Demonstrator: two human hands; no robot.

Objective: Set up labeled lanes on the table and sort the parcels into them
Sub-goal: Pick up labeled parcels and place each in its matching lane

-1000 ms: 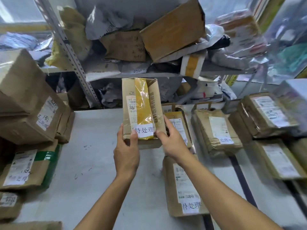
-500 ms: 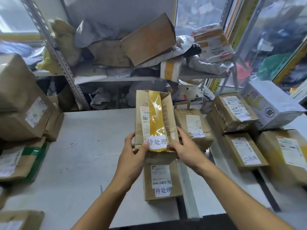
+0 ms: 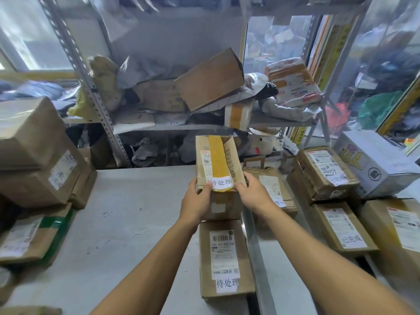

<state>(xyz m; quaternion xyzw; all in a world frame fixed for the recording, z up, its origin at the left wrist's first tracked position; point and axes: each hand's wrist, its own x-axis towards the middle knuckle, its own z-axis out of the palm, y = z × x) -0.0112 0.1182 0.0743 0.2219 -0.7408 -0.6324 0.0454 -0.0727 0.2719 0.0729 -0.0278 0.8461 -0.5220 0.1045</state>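
Note:
I hold a brown cardboard parcel with yellow tape (image 3: 217, 164) and a white label reading 待处理, tilted up above the grey table (image 3: 136, 212). My left hand (image 3: 196, 202) grips its near left corner and my right hand (image 3: 252, 193) grips its near right corner. Directly below it sits another brown box (image 3: 223, 209), and nearer to me lies a flat parcel (image 3: 225, 260) with the same white label. A dark tape strip (image 3: 254, 246) runs along the table to the right of these.
Right of the strip lie labelled brown parcels (image 3: 343, 228) (image 3: 322, 171) and a white box (image 3: 375, 162). Stacked cartons (image 3: 34, 153) (image 3: 29, 237) crowd the table's left edge. A metal shelf (image 3: 204, 127) full of bags and boxes stands behind the table.
The view has swung right and the taped parcel has moved right with both hands, to above the labelled parcels by the strip.

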